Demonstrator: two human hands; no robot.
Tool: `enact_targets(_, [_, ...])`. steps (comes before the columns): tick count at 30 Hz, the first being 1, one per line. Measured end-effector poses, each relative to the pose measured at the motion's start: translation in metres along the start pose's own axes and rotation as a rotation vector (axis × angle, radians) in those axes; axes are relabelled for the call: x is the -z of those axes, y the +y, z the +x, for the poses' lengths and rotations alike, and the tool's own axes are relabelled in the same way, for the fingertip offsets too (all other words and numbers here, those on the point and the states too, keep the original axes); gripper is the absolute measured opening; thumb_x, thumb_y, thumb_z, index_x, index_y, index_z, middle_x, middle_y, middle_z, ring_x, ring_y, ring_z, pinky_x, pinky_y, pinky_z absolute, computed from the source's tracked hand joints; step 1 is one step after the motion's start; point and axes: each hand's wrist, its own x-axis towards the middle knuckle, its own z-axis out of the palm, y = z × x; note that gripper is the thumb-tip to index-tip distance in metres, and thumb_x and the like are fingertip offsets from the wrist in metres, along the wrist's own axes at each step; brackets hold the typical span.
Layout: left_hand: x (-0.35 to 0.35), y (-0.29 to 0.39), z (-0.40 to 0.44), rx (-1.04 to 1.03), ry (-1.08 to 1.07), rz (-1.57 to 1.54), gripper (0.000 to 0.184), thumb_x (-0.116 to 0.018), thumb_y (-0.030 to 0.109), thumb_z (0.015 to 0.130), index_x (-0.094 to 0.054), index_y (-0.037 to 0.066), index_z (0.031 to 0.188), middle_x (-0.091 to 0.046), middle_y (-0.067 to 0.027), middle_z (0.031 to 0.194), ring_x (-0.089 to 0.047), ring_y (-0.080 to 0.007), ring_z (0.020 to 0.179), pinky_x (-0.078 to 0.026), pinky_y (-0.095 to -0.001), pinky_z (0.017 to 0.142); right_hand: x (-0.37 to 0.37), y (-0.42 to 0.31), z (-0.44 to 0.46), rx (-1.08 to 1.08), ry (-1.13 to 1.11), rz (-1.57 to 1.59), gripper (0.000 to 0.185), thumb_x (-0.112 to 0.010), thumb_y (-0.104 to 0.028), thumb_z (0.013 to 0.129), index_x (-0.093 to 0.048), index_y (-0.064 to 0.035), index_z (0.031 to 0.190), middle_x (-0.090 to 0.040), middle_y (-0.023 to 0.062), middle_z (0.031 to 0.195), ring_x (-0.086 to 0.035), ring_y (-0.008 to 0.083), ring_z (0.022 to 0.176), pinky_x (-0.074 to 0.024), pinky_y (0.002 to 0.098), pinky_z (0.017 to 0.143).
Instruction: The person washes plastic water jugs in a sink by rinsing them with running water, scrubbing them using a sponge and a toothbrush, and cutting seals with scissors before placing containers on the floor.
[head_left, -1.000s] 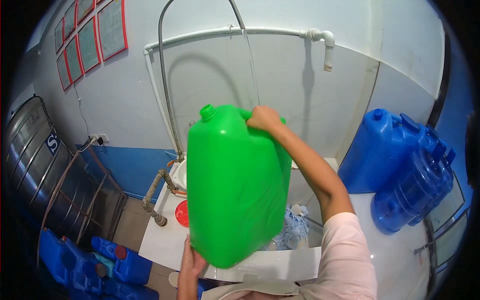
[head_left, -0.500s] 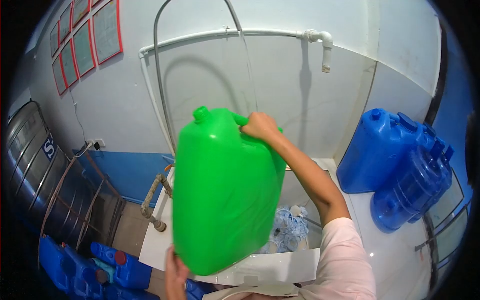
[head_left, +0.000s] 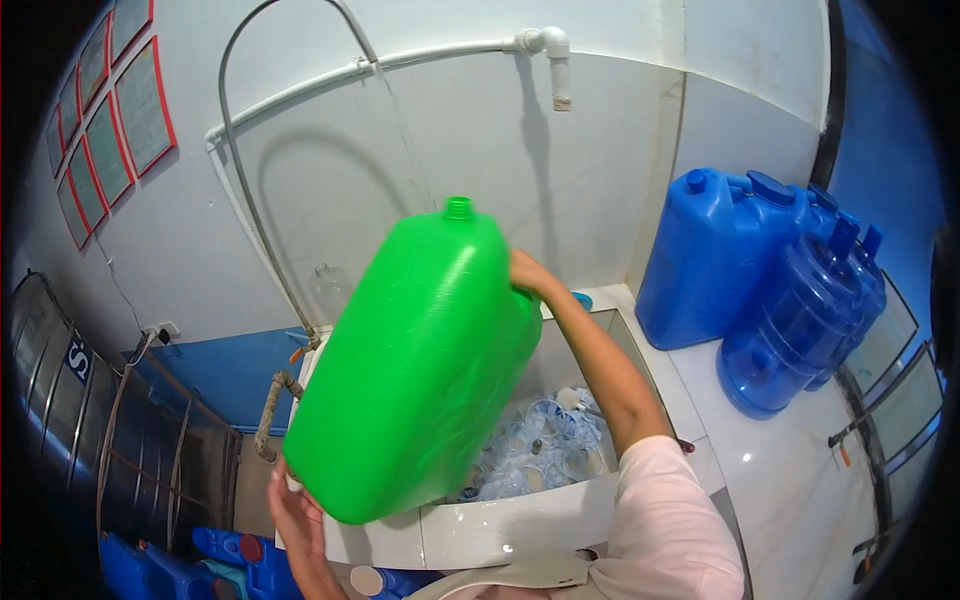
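Note:
A big green plastic jug [head_left: 410, 350] with an uncapped neck hangs tilted above the front left edge of a tiled basin [head_left: 450, 530]. My right hand [head_left: 530, 275] is closed round the handle at its upper right; part of the fingers is behind the jug. Under the jug's lower left corner is my left hand [head_left: 298, 505], with fingers bent against the bottom. Behind the jug, thin water runs down from a grey hose [head_left: 365, 40]. In the basin lie several clear plastic pieces and bluish material [head_left: 545, 445].
Blue jugs [head_left: 710, 260] and a clear blue round bottle [head_left: 785, 330] stand on the right ledge. More blue containers [head_left: 265, 570] are on the floor at the lower left. A metal tank [head_left: 60, 400] stands far left, near a pipe [head_left: 272, 410].
The green jug has tilted, its bottom swinging left and its neck right, with both hands still on it. The camera view has turned to the right, and more of the basin shows.

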Motion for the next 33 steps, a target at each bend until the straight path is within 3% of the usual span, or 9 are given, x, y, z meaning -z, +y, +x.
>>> enact_targets(3, [-0.035, 0.02, 0.017, 0.015, -0.135, 0.275, 0.067, -0.042, 0.044, 0.089, -0.023, 0.003, 0.138, -0.055, -0.0175, 0.113, -0.058, -0.0203, 0.096, -0.047, -0.0294, 0.078, 0.014, 0.058, -0.073, -0.058, 0.221, 0.571, 0.039, -0.048, -0.033, 0.087, -0.06, -0.0002, 0.104, -0.066, 0.0133, 0.082, -0.062, 0.0193, 0.077, -0.0484, 0.0343, 0.068])
enact_targets(5, [-0.093, 0.021, 0.019, -0.263, -0.168, 0.333, 0.075, -0.045, 0.046, 0.086, -0.017, 0.004, 0.141, -0.054, -0.0191, 0.115, -0.054, -0.0244, 0.106, -0.039, -0.0322, 0.09, 0.008, 0.085, -0.119, -0.141, 0.33, 0.905, 0.039, -0.049, -0.033, 0.087, -0.06, -0.0001, 0.105, -0.066, 0.0134, 0.082, -0.062, 0.0196, 0.077, -0.0485, 0.0344, 0.067])
enact_targets(7, [-0.131, 0.018, 0.026, -0.33, -0.304, 0.427, 0.073, -0.046, 0.044, 0.086, -0.018, 0.004, 0.141, -0.052, -0.0203, 0.118, -0.05, -0.0263, 0.112, -0.035, -0.0343, 0.094, -0.006, 0.108, -0.156, -0.246, 0.389, 1.14, 0.039, -0.049, -0.033, 0.086, -0.06, 0.0, 0.105, -0.066, 0.0135, 0.082, -0.062, 0.0199, 0.077, -0.0485, 0.0346, 0.067])
enact_targets(17, [-0.305, 0.0, 0.027, -0.623, -0.831, 0.953, 0.063, -0.043, 0.041, 0.09, -0.026, 0.004, 0.139, -0.041, -0.0245, 0.129, -0.042, -0.0351, 0.118, -0.027, -0.0396, 0.102, -0.051, 0.135, -0.217, -0.395, 0.482, 1.512, 0.04, -0.051, -0.033, 0.084, -0.058, 0.0004, 0.107, -0.066, 0.0141, 0.081, -0.063, 0.0214, 0.076, -0.0486, 0.0351, 0.066])
enact_targets(20, [-0.332, 0.01, 0.019, -0.7, -0.877, 1.176, 0.061, -0.039, 0.041, 0.092, -0.026, 0.004, 0.139, -0.042, -0.0246, 0.129, -0.039, -0.0368, 0.121, -0.028, -0.04, 0.101, -0.039, 0.137, -0.217, -0.379, 0.512, 1.494, 0.041, -0.052, -0.033, 0.084, -0.058, 0.0005, 0.107, -0.066, 0.0142, 0.081, -0.063, 0.0219, 0.076, -0.0487, 0.0353, 0.065])
enact_targets(24, [-0.312, 0.026, 0.036, -0.667, -0.805, 1.108, 0.061, -0.033, 0.044, 0.094, -0.025, 0.003, 0.138, -0.041, -0.0256, 0.13, -0.038, -0.0366, 0.123, -0.028, -0.0387, 0.102, 0.001, 0.144, -0.213, -0.317, 0.56, 1.416, 0.042, -0.053, -0.033, 0.083, -0.058, 0.0006, 0.108, -0.066, 0.0144, 0.081, -0.063, 0.0225, 0.076, -0.0487, 0.0355, 0.065])
enact_targets(26, [-0.276, 0.03, 0.053, -0.432, -0.721, 0.857, 0.063, -0.027, 0.046, 0.095, -0.025, 0.001, 0.138, -0.038, -0.0257, 0.133, -0.036, -0.0356, 0.126, -0.027, -0.0364, 0.103, 0.028, 0.146, -0.209, -0.276, 0.572, 1.331, 0.042, -0.053, -0.033, 0.083, -0.057, 0.0007, 0.108, -0.066, 0.0145, 0.08, -0.063, 0.0228, 0.076, -0.0488, 0.0356, 0.064])
enact_targets(28, [-0.233, 0.032, 0.07, -0.356, -0.642, 0.976, 0.067, -0.023, 0.05, 0.094, -0.025, -0.001, 0.137, -0.036, -0.0254, 0.135, -0.034, -0.0345, 0.128, -0.026, -0.0348, 0.104, 0.06, 0.144, -0.204, -0.228, 0.57, 1.183, 0.043, -0.054, -0.033, 0.082, -0.057, 0.0008, 0.109, -0.066, 0.0146, 0.08, -0.064, 0.0231, 0.076, -0.0488, 0.0358, 0.064])
enact_targets(33, [-0.195, -0.029, 0.089, -0.435, -0.496, 1.079, 0.065, -0.037, 0.044, 0.092, -0.029, -0.005, 0.135, -0.037, -0.0265, 0.134, -0.036, -0.0347, 0.126, -0.026, -0.0353, 0.104, 0.079, 0.071, -0.182, -0.287, 0.584, 0.049, 0.045, -0.057, -0.03, 0.078, -0.056, 0.0015, 0.11, -0.065, 0.0161, 0.08, -0.064, 0.0263, 0.075, -0.0487, 0.0375, 0.061])
